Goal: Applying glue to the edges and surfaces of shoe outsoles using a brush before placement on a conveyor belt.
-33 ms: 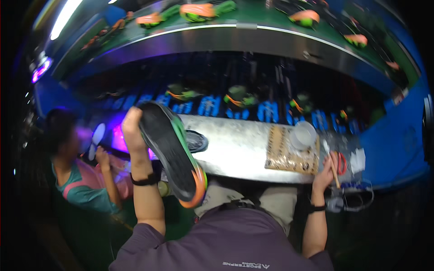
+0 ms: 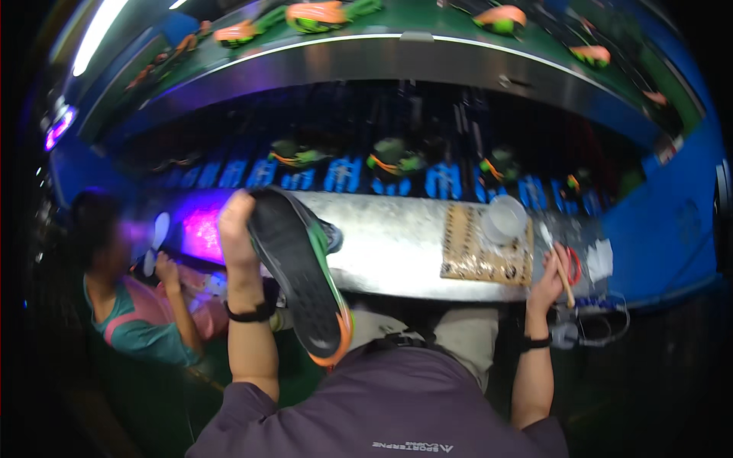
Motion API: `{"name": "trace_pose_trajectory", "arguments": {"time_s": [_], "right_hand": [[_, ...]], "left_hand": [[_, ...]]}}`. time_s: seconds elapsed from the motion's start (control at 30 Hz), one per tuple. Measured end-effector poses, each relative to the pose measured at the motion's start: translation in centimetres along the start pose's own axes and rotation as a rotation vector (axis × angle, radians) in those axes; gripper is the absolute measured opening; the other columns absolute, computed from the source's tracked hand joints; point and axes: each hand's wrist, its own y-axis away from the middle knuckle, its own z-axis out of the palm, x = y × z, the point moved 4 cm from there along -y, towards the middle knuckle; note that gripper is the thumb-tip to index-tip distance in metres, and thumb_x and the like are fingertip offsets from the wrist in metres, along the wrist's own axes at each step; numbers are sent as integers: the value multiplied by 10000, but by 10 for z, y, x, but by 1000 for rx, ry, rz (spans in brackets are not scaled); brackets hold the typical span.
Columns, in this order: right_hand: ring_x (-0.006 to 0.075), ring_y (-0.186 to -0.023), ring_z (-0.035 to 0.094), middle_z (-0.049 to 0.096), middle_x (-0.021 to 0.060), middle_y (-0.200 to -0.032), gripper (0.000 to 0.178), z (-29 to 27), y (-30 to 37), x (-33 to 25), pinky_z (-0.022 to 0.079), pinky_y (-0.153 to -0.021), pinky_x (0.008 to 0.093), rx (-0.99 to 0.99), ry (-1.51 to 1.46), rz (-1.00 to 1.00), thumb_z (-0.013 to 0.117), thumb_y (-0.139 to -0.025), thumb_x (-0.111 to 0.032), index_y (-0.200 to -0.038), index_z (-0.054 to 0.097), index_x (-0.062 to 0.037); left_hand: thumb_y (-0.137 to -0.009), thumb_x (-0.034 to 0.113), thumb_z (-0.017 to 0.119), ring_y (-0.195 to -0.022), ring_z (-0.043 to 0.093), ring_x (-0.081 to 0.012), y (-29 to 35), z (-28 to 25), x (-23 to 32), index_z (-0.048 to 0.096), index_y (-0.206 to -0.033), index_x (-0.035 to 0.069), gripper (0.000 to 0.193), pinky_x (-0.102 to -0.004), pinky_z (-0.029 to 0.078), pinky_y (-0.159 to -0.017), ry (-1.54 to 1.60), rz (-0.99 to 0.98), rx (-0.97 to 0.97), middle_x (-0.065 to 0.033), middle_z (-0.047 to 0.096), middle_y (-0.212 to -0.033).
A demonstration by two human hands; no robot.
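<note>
My left hand (image 2: 237, 229) grips a shoe (image 2: 298, 263) raised over the bench's near left part. Its black sole is turned up toward me; green shows along the side and orange at the near end. Most of the upper is hidden beneath. Over at the right end of the bench, my right hand (image 2: 551, 278) is closed around a brush (image 2: 564, 281) with a wooden handle and a pale upper end. Beside those fingers is a red ring-shaped thing (image 2: 574, 266). Behind the held shoe, a dark grey object (image 2: 333, 237) lies on the bench, partly covered.
The metal bench (image 2: 389, 244) carries a brown sheet (image 2: 477, 259) with a translucent tub (image 2: 505, 220) on it. White paper (image 2: 601, 258) lies farther right. A co-worker (image 2: 145, 298) at left holds a white sole-shaped piece (image 2: 158, 233). Beyond are blue racks with shoes (image 2: 393, 156) and a green conveyor (image 2: 427, 23).
The held shoe has moved slightly toward me and to the right, covering more of the dark grey object. The whole view has shifted a little. My right hand keeps the brush.
</note>
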Motion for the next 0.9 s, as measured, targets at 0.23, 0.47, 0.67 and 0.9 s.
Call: {"name": "trace_pose_trajectory", "arguments": {"time_s": [0.23,0.47,0.67,0.9], "right_hand": [[105,-862,635,664,19,-938,157,27,-47,-66,503,-746,268,-285,64,-61,582,-991,-102,-1072,683,-11],[221,-629,649,656,136,-688,209,67,-66,-59,490,-624,330,-501,360,-60,676,-874,-226,-905,706,-21],[212,-626,628,677,120,-713,194,70,-66,-59,490,-622,320,-489,282,4,684,-882,-199,-914,718,-11],[155,-748,639,726,122,-904,136,72,-28,-103,504,-686,314,-393,160,-140,676,-890,-79,-971,738,11]], "left_hand": [[-1034,452,441,-1200,630,-328,146,98,-112,467,-1428,-18,613,-462,503,-1050,917,-724,-346,-221,597,-1344],[-947,343,577,-1280,523,-495,196,129,-44,168,-1573,5,820,-615,467,-1032,969,-1018,-828,-327,418,-1458],[-870,212,690,-1276,565,-369,168,117,-54,292,-1522,-25,800,-458,473,-1072,887,-786,-681,-263,506,-1402],[-782,-7,779,-990,692,-151,158,124,-66,605,-1258,-29,507,-269,542,-866,642,-636,-498,-92,713,-1133]]}}
